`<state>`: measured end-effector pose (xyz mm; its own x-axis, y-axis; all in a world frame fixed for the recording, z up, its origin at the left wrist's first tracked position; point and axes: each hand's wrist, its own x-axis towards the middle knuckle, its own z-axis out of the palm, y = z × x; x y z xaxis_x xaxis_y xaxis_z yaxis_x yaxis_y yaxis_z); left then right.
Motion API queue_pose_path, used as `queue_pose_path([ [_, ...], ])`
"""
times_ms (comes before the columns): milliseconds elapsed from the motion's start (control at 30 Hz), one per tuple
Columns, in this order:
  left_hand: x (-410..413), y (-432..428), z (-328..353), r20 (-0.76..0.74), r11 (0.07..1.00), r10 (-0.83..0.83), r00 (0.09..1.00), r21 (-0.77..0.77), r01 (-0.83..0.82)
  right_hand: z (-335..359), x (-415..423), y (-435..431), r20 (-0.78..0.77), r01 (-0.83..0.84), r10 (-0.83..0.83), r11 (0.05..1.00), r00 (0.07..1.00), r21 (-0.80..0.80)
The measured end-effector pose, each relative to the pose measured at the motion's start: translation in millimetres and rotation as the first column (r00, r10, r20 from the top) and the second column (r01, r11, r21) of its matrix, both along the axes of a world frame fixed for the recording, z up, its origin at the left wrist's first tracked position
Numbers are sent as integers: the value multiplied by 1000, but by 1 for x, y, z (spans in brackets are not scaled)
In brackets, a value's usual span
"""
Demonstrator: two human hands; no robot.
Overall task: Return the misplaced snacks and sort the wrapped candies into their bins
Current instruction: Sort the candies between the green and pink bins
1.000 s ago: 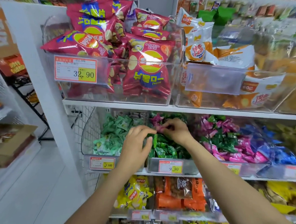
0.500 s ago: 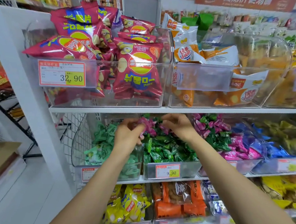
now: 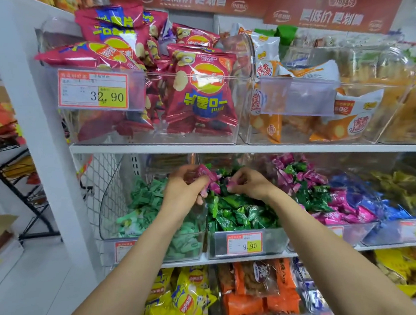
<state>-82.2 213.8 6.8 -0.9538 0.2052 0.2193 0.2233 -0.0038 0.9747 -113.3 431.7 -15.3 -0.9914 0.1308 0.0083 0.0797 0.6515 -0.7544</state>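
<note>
On the middle shelf, my left hand (image 3: 184, 189) grips several pink wrapped candies (image 3: 207, 174) above the clear bin of dark green candies (image 3: 242, 243). My right hand (image 3: 248, 184) pinches another pink candy (image 3: 232, 186) just over the same bin's pile of dark green candies (image 3: 237, 213). To the left stands a bin of light green candies (image 3: 147, 202). To the right, a bin (image 3: 352, 231) holds pink candies mixed with dark green ones (image 3: 308, 186).
Further right are bins of blue candies (image 3: 380, 206) and yellow candies (image 3: 406, 186). The top shelf carries bins of red chip bags (image 3: 201, 93) and orange-white snack bags (image 3: 328, 111). Below are yellow chip bags (image 3: 182, 298) and orange packs (image 3: 254, 296). A white upright (image 3: 32, 120) stands at left.
My left hand came off the light green bin's edge and rose to the back of the dark green bin, taking hold of pink candies. The view tilted upward.
</note>
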Motion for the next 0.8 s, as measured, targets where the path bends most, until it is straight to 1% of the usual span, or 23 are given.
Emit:
queue_pose_path([
  [100, -4, -1, 0, -45, 999, 26, 999, -34, -28, 11, 18, -8, -157, -32, 7, 987, 988, -158],
  [167, -8, -1, -2, -115, 995, 41, 993, -90, -52, 18, 31, -18, -218, -110, 55, 962, 975, -251],
  [233, -10, 0, -4, -191, 984, 54, 980, -156, -85, 20, 40, -26, -276, -209, 123, 929, 953, -307],
  [300, -8, 3, -1, -178, 977, 53, 983, -195, -88, 22, 44, -35, -332, -273, 152, 893, 931, -357],
  [367, -4, 5, 4, -127, 978, 34, 991, -199, -59, 27, 46, -43, -363, -321, 177, 863, 915, -389],
  [400, -3, 6, 6, -126, 979, 26, 992, -195, -50, 30, 46, -47, -368, -353, 208, 853, 906, -385],
  [467, -4, 6, 7, -178, 982, 41, 983, -175, -73, 36, 43, -49, -362, -396, 256, 829, 896, -394],
  [533, -8, 1, 6, -192, 986, 80, 978, -127, -105, 38, 35, -45, -339, -358, 208, 802, 917, -478],
  [567, -10, -1, 6, -170, 990, 94, 981, -88, -110, 37, 28, -43, -318, -302, 155, 818, 935, -490],
  [600, -11, -3, 5, -143, 993, 100, 985, -53, -108, 33, 21, -39, -290, -220, 94, 871, 952, -440],
  [633, -11, -5, 4, -116, 994, 100, 988, -31, -105, 28, 14, -37, -252, -125, 42, 938, 967, -322],
  [667, -12, -7, 3, -95, 995, 93, 991, -17, -95, 21, 5, -34, -202, -47, 11, 984, 979, -170],
  [700, -13, -8, 1, -79, 997, 81, 994, -4, -82, 14, -1, -33, -143, -5, 0, 999, 990, -37],
  [733, -13, -8, 0, -65, 998, 69, 995, 4, -69, 8, -7, -35, -79, 5, -1, 999, 997, 52],
  [800, -15, -10, -3, -43, 998, 59, 997, 5, -59, -3, -14, -39, 22, -8, 6, 995, 1000, 103],
])
